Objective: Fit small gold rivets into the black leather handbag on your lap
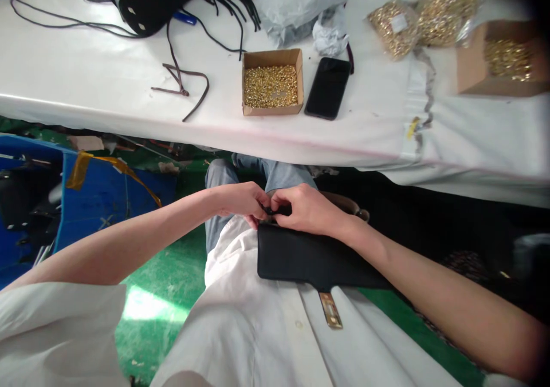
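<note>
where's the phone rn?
Head view, upper centre: the black phone lies on the white table, just right of the open box of gold fittings, above the left hand and right hand pinching the black leather piece.

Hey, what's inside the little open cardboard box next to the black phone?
The cardboard box holds a heap of small gold-coloured metal fittings. They cover its floor entirely, so anything beneath them is hidden.

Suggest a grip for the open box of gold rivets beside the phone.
Likely from above, pinching the near and far walls of the box: the phone lies close beside its right wall, and the open top full of loose rivets wants it kept level.
</note>
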`<action>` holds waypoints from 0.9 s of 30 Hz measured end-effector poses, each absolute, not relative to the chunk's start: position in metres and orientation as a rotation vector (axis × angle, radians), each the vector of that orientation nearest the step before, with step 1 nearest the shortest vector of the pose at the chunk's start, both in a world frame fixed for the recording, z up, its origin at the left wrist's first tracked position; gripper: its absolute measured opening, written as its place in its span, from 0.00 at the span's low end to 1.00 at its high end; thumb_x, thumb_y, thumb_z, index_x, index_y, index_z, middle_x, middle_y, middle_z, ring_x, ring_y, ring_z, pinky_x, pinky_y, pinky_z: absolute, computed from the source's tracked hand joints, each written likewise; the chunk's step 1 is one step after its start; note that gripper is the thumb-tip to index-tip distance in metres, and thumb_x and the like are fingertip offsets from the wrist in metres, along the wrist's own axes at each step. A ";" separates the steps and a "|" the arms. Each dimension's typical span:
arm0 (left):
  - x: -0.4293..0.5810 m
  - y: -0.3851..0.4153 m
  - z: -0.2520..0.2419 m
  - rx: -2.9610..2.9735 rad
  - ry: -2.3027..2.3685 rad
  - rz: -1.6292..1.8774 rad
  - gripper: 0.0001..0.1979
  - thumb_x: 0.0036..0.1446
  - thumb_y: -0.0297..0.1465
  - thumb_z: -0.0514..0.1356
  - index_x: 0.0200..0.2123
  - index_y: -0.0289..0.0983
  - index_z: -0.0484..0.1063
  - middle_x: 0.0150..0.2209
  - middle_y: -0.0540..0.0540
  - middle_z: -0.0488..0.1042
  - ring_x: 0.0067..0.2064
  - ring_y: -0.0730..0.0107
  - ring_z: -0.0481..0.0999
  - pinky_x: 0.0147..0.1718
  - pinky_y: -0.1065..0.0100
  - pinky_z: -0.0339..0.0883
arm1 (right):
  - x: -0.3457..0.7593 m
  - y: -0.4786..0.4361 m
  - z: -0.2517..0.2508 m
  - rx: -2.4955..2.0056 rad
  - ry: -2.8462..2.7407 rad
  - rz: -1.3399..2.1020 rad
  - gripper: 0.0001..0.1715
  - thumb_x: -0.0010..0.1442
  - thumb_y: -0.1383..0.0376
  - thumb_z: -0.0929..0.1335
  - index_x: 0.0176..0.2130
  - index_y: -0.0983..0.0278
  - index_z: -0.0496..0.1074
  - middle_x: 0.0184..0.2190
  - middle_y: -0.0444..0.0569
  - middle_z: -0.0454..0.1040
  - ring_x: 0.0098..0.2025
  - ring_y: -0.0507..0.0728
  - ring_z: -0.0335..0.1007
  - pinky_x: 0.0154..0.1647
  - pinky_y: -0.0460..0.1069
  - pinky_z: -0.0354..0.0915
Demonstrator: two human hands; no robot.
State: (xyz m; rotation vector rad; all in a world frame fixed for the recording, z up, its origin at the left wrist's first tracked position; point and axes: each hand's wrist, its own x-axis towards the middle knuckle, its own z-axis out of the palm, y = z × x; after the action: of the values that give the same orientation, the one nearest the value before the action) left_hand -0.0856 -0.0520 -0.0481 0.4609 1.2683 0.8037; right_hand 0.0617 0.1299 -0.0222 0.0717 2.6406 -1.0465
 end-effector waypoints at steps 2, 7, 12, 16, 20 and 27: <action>-0.085 -0.052 -0.047 0.458 1.265 0.816 0.06 0.54 0.21 0.67 0.35 0.32 0.84 0.31 0.45 0.81 0.34 0.63 0.85 0.39 0.65 0.87 | 0.064 0.130 -0.023 0.061 2.654 -1.036 0.04 0.60 0.67 0.76 0.37 0.58 0.79 0.33 0.39 0.82 0.35 0.55 0.76 0.38 0.49 0.62; -0.084 -0.052 -0.049 0.445 1.301 0.853 0.10 0.51 0.19 0.64 0.35 0.32 0.85 0.32 0.45 0.82 0.35 0.63 0.85 0.40 0.66 0.87 | 0.072 0.128 -0.018 -0.110 2.814 -0.839 0.15 0.67 0.66 0.76 0.52 0.58 0.76 0.49 0.44 0.85 0.49 0.60 0.82 0.44 0.51 0.65; -0.086 -0.052 -0.055 0.447 1.268 0.848 0.11 0.51 0.20 0.65 0.37 0.31 0.86 0.33 0.43 0.83 0.35 0.61 0.86 0.40 0.66 0.87 | 0.079 0.129 -0.019 -0.339 2.894 -0.609 0.05 0.76 0.64 0.71 0.50 0.62 0.79 0.47 0.48 0.84 0.46 0.60 0.82 0.40 0.54 0.63; -0.086 -0.053 -0.058 0.424 1.235 0.867 0.11 0.49 0.21 0.66 0.36 0.31 0.86 0.33 0.43 0.83 0.36 0.62 0.86 0.41 0.66 0.87 | 0.079 0.132 -0.023 -0.319 2.869 -0.650 0.08 0.77 0.64 0.70 0.50 0.62 0.80 0.50 0.51 0.85 0.48 0.60 0.82 0.42 0.53 0.64; -0.084 -0.052 -0.059 0.405 1.279 0.863 0.10 0.46 0.19 0.64 0.32 0.32 0.85 0.31 0.43 0.82 0.34 0.61 0.85 0.39 0.65 0.87 | 0.076 0.130 -0.019 -0.338 2.846 -0.563 0.11 0.79 0.60 0.69 0.50 0.62 0.80 0.49 0.53 0.85 0.48 0.61 0.80 0.39 0.53 0.60; -0.082 -0.048 -0.064 0.389 1.359 0.889 0.11 0.44 0.19 0.61 0.31 0.32 0.83 0.27 0.44 0.80 0.31 0.59 0.85 0.32 0.67 0.84 | 0.073 0.120 -0.016 -0.437 2.898 -0.284 0.12 0.79 0.67 0.66 0.44 0.65 0.79 0.42 0.54 0.83 0.41 0.60 0.78 0.37 0.57 0.55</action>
State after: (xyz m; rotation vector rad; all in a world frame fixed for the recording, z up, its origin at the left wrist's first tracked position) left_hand -0.0816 -0.0476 -0.0637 0.3890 1.3593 0.8891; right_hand 0.0725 0.1197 -0.0159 -0.4370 2.8980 -0.2836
